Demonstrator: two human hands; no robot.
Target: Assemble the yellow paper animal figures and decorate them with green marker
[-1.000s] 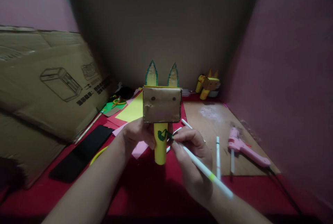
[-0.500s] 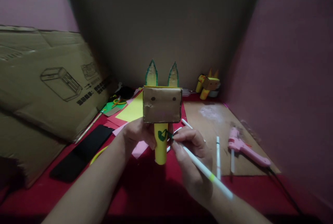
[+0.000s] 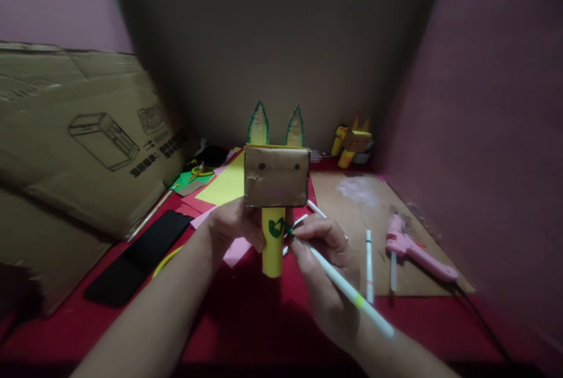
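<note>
While the left grip [image 3: 237, 227] clasps the tube [image 3: 273, 258], its head [image 3: 277, 179] sits above.

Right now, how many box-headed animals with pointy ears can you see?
2. One box-headed animal is in the left hand; the other animal is at the back right, beyond the brown board. More could be hidden.

Holding a box-headed figure [image 3: 277, 180] upright by its yellow tube body [image 3: 272, 259] with the left hand [image 3: 237, 224], pinching a white marker [image 3: 338, 279] in the right hand [image 3: 326, 272], pointing its green tip [image 3: 289, 230] at the tube's green heart-like mark [image 3: 275, 230].
</note>
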